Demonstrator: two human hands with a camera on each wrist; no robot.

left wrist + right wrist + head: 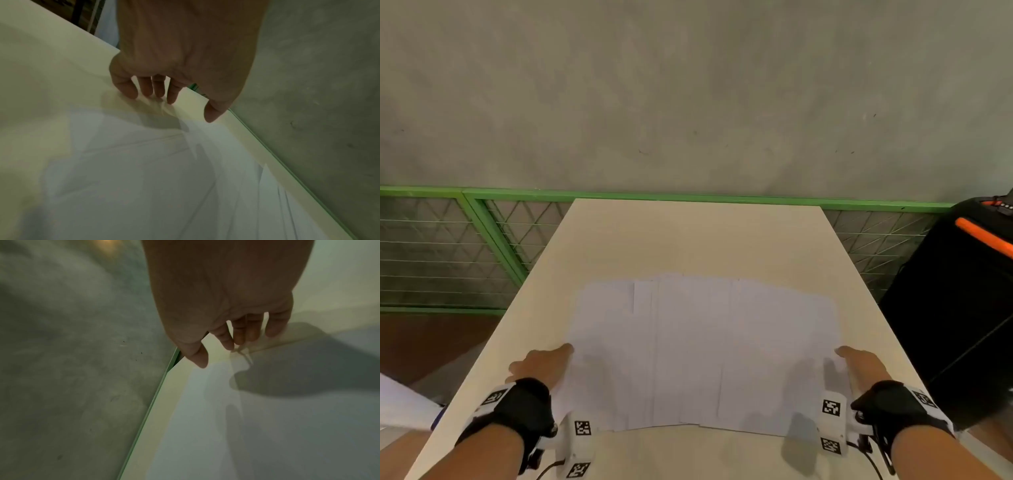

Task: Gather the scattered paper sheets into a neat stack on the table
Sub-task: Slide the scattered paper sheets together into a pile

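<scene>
Head view: overlapping paper sheets (705, 349) are flanked by two hands on a tabletop (688, 233).
Left hand (541, 365) and right hand (863, 365) are held apart, fingers relaxed; contact with sheet edges is unclear.

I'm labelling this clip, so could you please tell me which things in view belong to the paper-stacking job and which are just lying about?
Belong to the job:
- paper sheets, spread overlapping
- table
- left hand at the spread's left edge
- right hand at its right edge

Just lying about:
- black bag with orange trim
- green mesh fence

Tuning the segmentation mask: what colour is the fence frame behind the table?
Green fence frame; clearest in the head view.
</scene>
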